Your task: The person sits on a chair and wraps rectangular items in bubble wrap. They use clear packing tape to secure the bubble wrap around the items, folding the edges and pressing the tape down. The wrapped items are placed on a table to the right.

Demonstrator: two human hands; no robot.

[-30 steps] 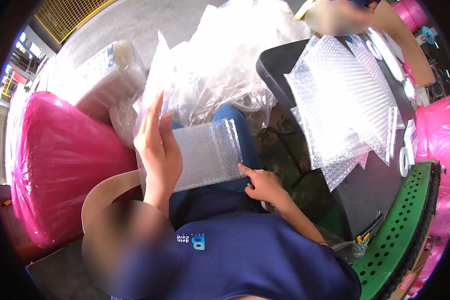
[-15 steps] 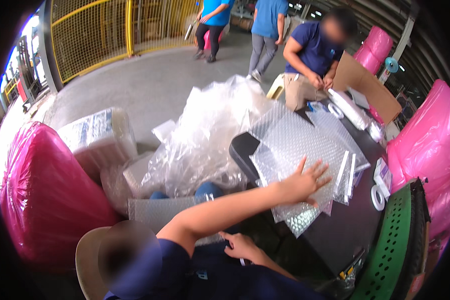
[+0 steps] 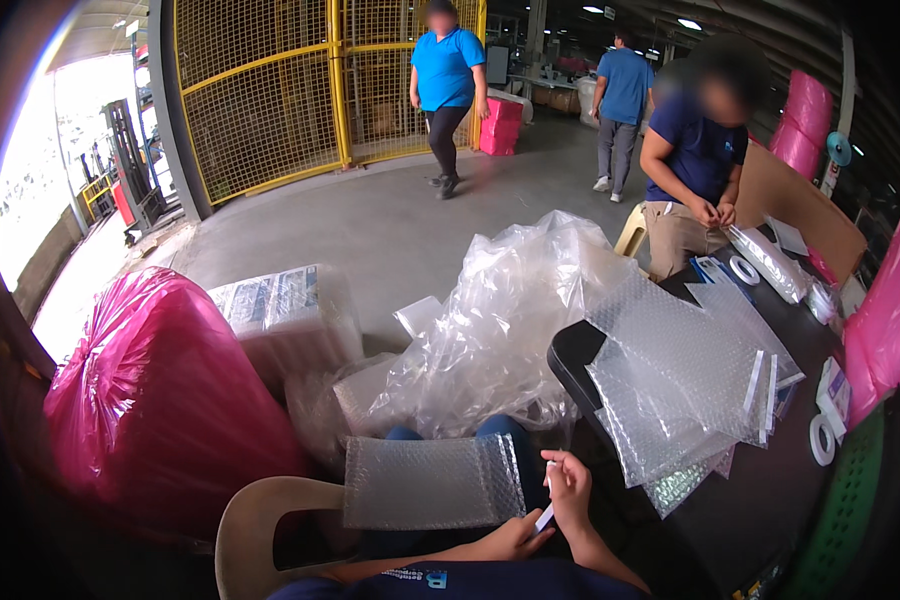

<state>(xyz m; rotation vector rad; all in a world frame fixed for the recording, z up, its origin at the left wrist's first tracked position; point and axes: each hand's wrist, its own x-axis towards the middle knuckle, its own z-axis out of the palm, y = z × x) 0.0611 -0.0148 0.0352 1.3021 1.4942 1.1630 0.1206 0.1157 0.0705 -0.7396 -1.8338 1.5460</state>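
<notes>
Far left: one big pink bag [image 3: 160, 400], knotted at the top, its lower edge lost in the dark rim. Just right of it, one wrapped white carton [image 3: 285, 315], blurred and partly behind the bag. Near, low left: a beige chair back [image 3: 270, 520], only its curved top in view. On the lap, one bubble-wrap pouch [image 3: 432, 482], lying flat, its near edge overlapped by the left hand [image 3: 513, 538]. Left hand half curled beside the pouch's near right corner, fingertips touching a thin white strip [image 3: 545, 515]; whether pinching it, cannot tell. Right hand [image 3: 570, 485] just beyond, fingers closed around the upper end of that same strip, wrist cut off by the blue shirt below. Behind the pouch, one heap of clear plastic film [image 3: 500, 320], crumpled, number of sheets impossible to count. Further right, a black tabletop [image 3: 770, 500] with a stack of bubble-wrap pouches [image 3: 685, 385], perhaps five or six, edges overlapping too much for a sure count. Near right edge of the tabletop, two tape rolls [image 3: 823, 440], the second half hidden. Far right: a seated person in dark blue [image 3: 695, 160], hands together over small work too small to make out. Far behind, two people in blue shirts standing.
</notes>
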